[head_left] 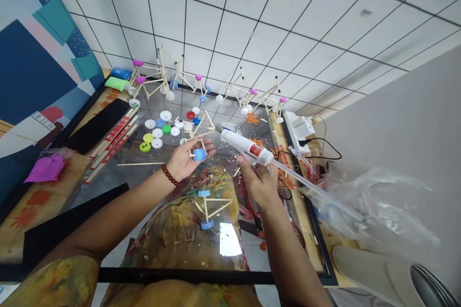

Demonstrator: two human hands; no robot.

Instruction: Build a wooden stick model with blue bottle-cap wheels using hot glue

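My left hand (181, 160), palm up with a beaded bracelet at its wrist, holds a small frame of thin wooden sticks (206, 116) with a light blue bottle cap (199, 154). My right hand (262, 183) is wrapped round a white hot glue gun (236, 143). A long clear glue stick (317, 184) juts from the gun's back end. The nozzle points left and lies close to the frame's sticks; I cannot tell whether it touches them. Nearer to me, a second stick frame (206, 208) with two blue caps rests on the glass tabletop.
Several loose bottle caps (166, 129) lie left of centre. Along the tiled wall stand several stick models (198, 78) with pink tops. Bundled sticks (111, 139) and a black sheet (99, 125) lie at left. A white power strip (298, 127) with cables and clear plastic wrap (382, 201) are at right.
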